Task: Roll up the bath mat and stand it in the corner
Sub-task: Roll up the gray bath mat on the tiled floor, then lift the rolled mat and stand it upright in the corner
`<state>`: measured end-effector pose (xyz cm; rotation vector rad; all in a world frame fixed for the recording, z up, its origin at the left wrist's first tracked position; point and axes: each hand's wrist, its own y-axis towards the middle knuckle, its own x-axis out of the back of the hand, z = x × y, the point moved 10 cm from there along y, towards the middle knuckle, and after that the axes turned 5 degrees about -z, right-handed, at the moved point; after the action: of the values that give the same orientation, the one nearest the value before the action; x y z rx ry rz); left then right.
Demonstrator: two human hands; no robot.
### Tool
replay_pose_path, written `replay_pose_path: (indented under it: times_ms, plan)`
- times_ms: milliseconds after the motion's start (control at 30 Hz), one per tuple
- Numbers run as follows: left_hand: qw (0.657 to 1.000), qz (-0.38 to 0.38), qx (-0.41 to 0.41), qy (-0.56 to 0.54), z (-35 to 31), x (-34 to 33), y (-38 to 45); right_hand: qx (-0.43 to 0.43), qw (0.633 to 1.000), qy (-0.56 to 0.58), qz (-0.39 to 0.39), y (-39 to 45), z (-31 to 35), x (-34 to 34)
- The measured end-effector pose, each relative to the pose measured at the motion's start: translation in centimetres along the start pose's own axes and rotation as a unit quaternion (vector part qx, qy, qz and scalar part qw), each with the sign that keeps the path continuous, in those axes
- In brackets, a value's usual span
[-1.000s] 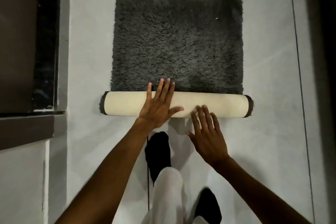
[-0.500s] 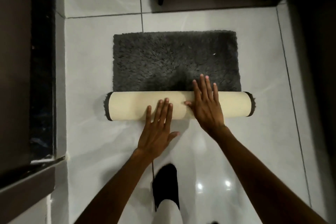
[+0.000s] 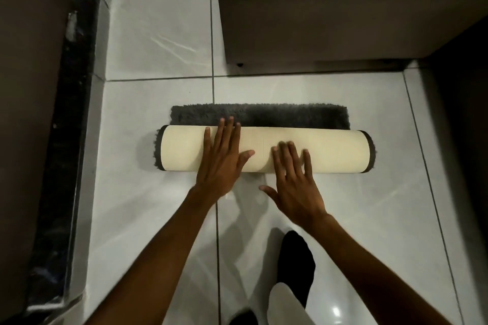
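The bath mat (image 3: 332,150) lies on the white floor tiles as a thick roll, its cream backing outward and dark grey pile showing at both ends. A narrow strip of grey pile (image 3: 290,116) stays flat behind the roll. My left hand (image 3: 221,158) rests flat on top of the roll left of its middle, fingers spread and reaching the far side. My right hand (image 3: 293,179) presses its spread fingers on the roll's near side, the palm over the floor.
A dark cabinet base (image 3: 330,21) stands just beyond the mat. A black stone ledge (image 3: 66,140) runs down the left. A dark wall (image 3: 464,140) closes the right side. My foot in a black sock (image 3: 295,261) stands on the tiles behind my hands.
The roll has moved forward and grown thicker; the flat grey part shrank to a narrow strip. My hands swapped positions: left now on top, right back on the near side.
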<state>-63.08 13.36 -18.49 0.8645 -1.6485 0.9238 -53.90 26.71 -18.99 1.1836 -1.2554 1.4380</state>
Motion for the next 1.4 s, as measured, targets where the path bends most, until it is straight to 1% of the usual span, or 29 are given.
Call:
replay_pose_path:
  times_ms: [100, 133, 167, 200, 233, 267, 300, 333, 367, 433, 467, 533, 567, 600, 633, 667, 767, 833, 967, 1033, 1100, 1167, 1267, 1400]
  plan:
    - [0.989, -0.141, -0.001, -0.033, 0.4, 1.6, -1.5, -0.008, 1.0, 0.012, 0.006, 5.6, -1.7, 1.8]
    - [0.983, -0.182, 0.004, -0.035, 0.4, 1.9, -2.1, -0.011, 1.0, 0.019, 0.006, 7.4, -2.3, 2.4]
    - [0.978, -0.203, 0.021, -0.044, 0.5, 1.9, -2.9, -0.014, 1.0, 0.028, 0.003, 8.8, -2.8, 3.0]
    - [0.975, -0.205, 0.052, -0.066, 0.8, 1.7, -2.8, -0.017, 0.999, 0.034, 0.001, 10.8, -3.4, 3.6]
    - [0.972, -0.187, 0.088, -0.111, 0.9, 0.9, -3.3, -0.019, 0.999, 0.04, -0.006, 11.7, -3.8, 4.1]
    - [0.961, -0.157, 0.13, -0.188, 1.1, -0.1, -3.3, -0.019, 0.999, 0.046, -0.013, 12.7, -4.2, 4.5]
    - [0.933, -0.122, 0.177, -0.29, 1.2, -1.3, -2.8, -0.017, 0.998, 0.053, -0.017, 13.9, -4.7, 4.7]
    - [0.886, -0.091, 0.225, -0.396, 1.1, -2.5, -2.4, -0.014, 0.998, 0.062, -0.022, 14.8, -5.1, 4.8]
    - [0.829, -0.076, 0.27, -0.483, 1.0, -3.4, -1.6, -0.009, 0.997, 0.075, -0.021, 15.8, -5.5, 4.9]
    - [0.713, -0.06, 0.357, -0.601, 0.9, -4.7, 0.2, -0.004, 0.995, 0.099, -0.009, 17.4, -6.0, 4.7]
    - [0.641, -0.043, 0.396, -0.656, 0.6, -5.5, 1.3, -0.005, 0.994, 0.108, 0.002, 18.1, -6.4, 4.5]
    - [0.485, -0.023, 0.436, -0.757, -0.6, -6.4, 3.2, -0.009, 0.992, 0.124, 0.024, 18.9, -6.8, 4.1]
    - [0.424, -0.031, 0.443, -0.789, -1.0, -6.3, 3.8, -0.008, 0.991, 0.127, 0.032, 19.0, -6.7, 4.1]
    - [0.38, -0.04, 0.451, -0.807, -1.3, -6.2, 4.1, -0.006, 0.991, 0.126, 0.038, 18.8, -6.5, 4.1]
    - [0.352, -0.046, 0.456, -0.816, -1.6, -6.0, 3.9, -0.003, 0.991, 0.125, 0.045, 18.4, -6.3, 4.4]
    - [0.337, -0.048, 0.457, -0.822, -1.9, -5.7, 3.5, -0.003, 0.99, 0.131, 0.053, 17.9, -6.1, 4.6]
    - [0.33, -0.066, 0.465, -0.819, -1.6, -3.4, 1.4, -0.006, 0.979, 0.181, 0.094, 16.3, -4.7, 5.9]
    - [0.334, -0.072, 0.48, -0.808, 0.0, -1.1, -0.3, -0.01, 0.969, 0.218, 0.118, 15.2, -3.1, 7.5]
    - [0.371, -0.074, 0.477, -0.794, 4.3, 4.9, -2.5, -0.022, 0.946, 0.297, 0.128, 14.5, 1.6, 11.7]
    - [0.385, -0.078, 0.477, -0.786, 6.8, 8.4, -2.9, -0.025, 0.935, 0.333, 0.118, 15.1, 4.3, 14.1]
    - [0.412, -0.08, 0.475, -0.774, 9.4, 12.1, -2.8, -0.022, 0.927, 0.361, 0.1, 16.5, 7.2, 16.8]
    - [0.446, -0.091, 0.476, -0.752, 12.4, 15.8, -2.1, -0.023, 0.92, 0.38, 0.09, 18.6, 9.8, 19.4]
    - [0.487, -0.088, 0.457, -0.739, 16.8, 21.0, 1.2, -0.049, 0.899, 0.429, 0.076, 23.0, 12.2, 23.3]
    - [0.578, -0.077, 0.439, -0.683, 22.3, 26.6, 7.3, -0.097, 0.843, 0.527, 0.052, 29.4, 13.3, 27.5]
